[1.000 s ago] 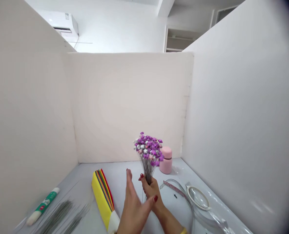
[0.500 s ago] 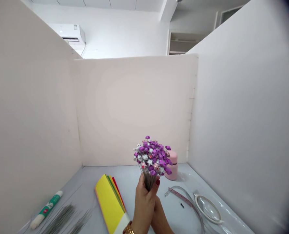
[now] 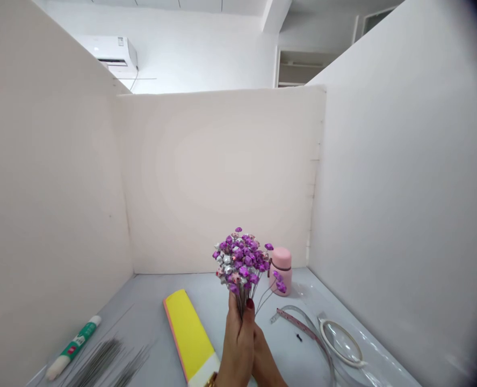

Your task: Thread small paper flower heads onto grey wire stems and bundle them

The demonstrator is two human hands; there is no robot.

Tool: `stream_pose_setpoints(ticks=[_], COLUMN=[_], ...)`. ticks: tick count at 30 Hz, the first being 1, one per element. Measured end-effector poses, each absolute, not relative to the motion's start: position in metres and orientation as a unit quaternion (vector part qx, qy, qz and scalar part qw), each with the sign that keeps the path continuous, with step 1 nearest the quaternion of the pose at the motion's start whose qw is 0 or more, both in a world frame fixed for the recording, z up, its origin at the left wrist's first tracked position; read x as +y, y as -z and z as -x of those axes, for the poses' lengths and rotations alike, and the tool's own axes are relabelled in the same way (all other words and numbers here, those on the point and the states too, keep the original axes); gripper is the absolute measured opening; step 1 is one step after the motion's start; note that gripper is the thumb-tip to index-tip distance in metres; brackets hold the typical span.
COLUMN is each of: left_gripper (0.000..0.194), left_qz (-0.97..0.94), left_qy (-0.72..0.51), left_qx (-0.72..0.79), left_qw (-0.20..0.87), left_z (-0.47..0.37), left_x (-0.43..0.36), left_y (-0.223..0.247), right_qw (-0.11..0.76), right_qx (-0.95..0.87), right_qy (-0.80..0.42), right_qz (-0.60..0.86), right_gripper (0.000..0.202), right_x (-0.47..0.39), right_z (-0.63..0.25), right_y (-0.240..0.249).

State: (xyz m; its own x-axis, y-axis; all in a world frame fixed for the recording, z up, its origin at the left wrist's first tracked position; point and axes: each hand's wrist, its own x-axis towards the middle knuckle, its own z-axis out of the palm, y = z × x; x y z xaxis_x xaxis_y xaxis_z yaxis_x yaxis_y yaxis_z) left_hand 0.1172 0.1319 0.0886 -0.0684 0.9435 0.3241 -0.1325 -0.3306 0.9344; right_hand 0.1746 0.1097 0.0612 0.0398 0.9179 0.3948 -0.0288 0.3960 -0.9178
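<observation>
A bouquet of purple, silver and pinkish foil stars on thin wire stems stands upright above the table, near the middle of the view. My left hand is wrapped round the stems below the heads, with a gold band at its wrist. Close behind and to the right, my right hand holds the same stems, partly hidden by the left. A few purple heads lean out to the right on bent wires, in front of a pink flask.
Yellow folded paper lies left of the hands. Farther left are loose wires and a green-and-white tube. The pink flask stands behind; a measuring tape, small dark piece and white hoop lie right. Walls enclose the table.
The bouquet has turned and shifted slightly left with my hands, uncovering more of the flask. Several purple heads have spread out to the right. The paper's green and red layers no longer show.
</observation>
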Motion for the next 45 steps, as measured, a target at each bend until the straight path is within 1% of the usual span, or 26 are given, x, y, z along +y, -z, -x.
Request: stream_pose_setpoints(ticks=[4, 6, 8, 11, 14, 21, 25, 29, 35, 40, 42, 45], left_gripper=[0.039, 0.036, 0.033, 0.028, 0.029, 0.029, 0.031, 0.042, 0.042, 0.05, 0.05, 0.042], left_qz=[-0.482, -0.462, -0.454, -0.455, -0.442, -0.371, -0.381, -0.391, -0.386, -0.388, -0.384, -0.398], left_qy=[-0.646, -0.654, -0.657, -0.659, -0.673, -0.704, -0.694, -0.672, -0.665, -0.68, -0.678, -0.661], left_qx=[0.404, 0.422, 0.429, 0.41, 0.378, 0.329, 0.349, 0.38, 0.37, 0.336, 0.342, 0.375], left_qw=[0.432, 0.426, 0.422, 0.436, 0.458, 0.509, 0.501, 0.501, 0.521, 0.524, 0.525, 0.514], left_z=[-0.115, -0.112, -0.11, -0.109, -0.111, -0.117, -0.118, -0.12, -0.121, -0.119, -0.118, -0.118], left_x=[0.132, 0.133, 0.135, 0.137, 0.136, 0.135, 0.132, 0.129, 0.134, 0.134, 0.133, 0.134], left_y=[-0.093, -0.096, -0.1, -0.103, -0.102, -0.091, -0.091, -0.094, -0.086, -0.076, -0.076, -0.079], right_qw=[0.587, 0.588, 0.596, 0.615, 0.634, 0.665, 0.667, 0.662, 0.662, 0.666, 0.665, 0.661], right_qx=[-0.583, -0.579, -0.568, -0.537, -0.503, -0.46, -0.459, -0.459, -0.441, -0.437, -0.44, -0.448], right_qy=[-0.445, -0.464, -0.477, -0.485, -0.488, -0.476, -0.475, -0.481, -0.49, -0.49, -0.49, -0.491], right_qz=[0.343, 0.321, 0.308, 0.312, 0.326, 0.345, 0.345, 0.347, 0.355, 0.353, 0.351, 0.349], right_gripper=[0.042, 0.044, 0.043, 0.034, 0.028, 0.023, 0.025, 0.031, 0.032, 0.031, 0.031, 0.033], right_x=[0.148, 0.152, 0.151, 0.15, 0.152, 0.152, 0.15, 0.15, 0.151, 0.152, 0.151, 0.15], right_z=[-0.184, -0.185, -0.185, -0.181, -0.179, -0.181, -0.18, -0.18, -0.181, -0.181, -0.182, -0.182], right_y=[-0.038, -0.028, -0.022, -0.019, -0.018, -0.017, -0.017, -0.019, -0.02, -0.023, -0.024, -0.024])
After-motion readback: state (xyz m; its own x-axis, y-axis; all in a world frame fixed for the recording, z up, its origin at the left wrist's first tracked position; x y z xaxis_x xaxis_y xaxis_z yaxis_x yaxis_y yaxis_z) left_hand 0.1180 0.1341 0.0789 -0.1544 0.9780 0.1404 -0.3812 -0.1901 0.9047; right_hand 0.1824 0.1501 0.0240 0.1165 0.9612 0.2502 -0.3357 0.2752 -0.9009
